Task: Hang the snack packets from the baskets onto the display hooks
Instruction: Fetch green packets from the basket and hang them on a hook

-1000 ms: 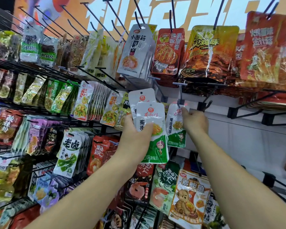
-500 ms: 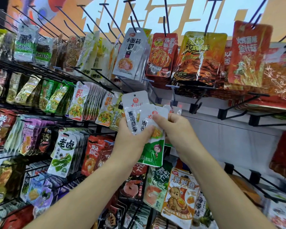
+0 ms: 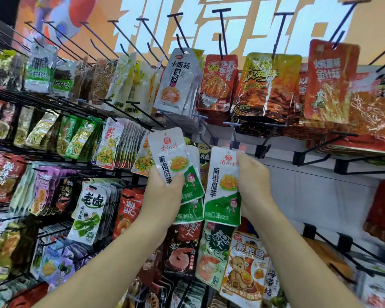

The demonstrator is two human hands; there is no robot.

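Snack packet [image 3: 223,187], white and green, gripped in right hand [image 3: 255,185] fingers below a display hook [image 3: 232,133], left hand [image 3: 162,193] fingers holding matching packets [image 3: 170,155]

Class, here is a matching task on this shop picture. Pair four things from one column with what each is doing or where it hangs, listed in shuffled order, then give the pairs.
Column one:
1. left hand
2. right hand
3. grey packet
4. bear packet

Column two:
A. hangs in the top row
B. grips the fanned packets
C. hangs below both hands
D. holds the single packet

Pairs: 1-B, 2-D, 3-A, 4-C
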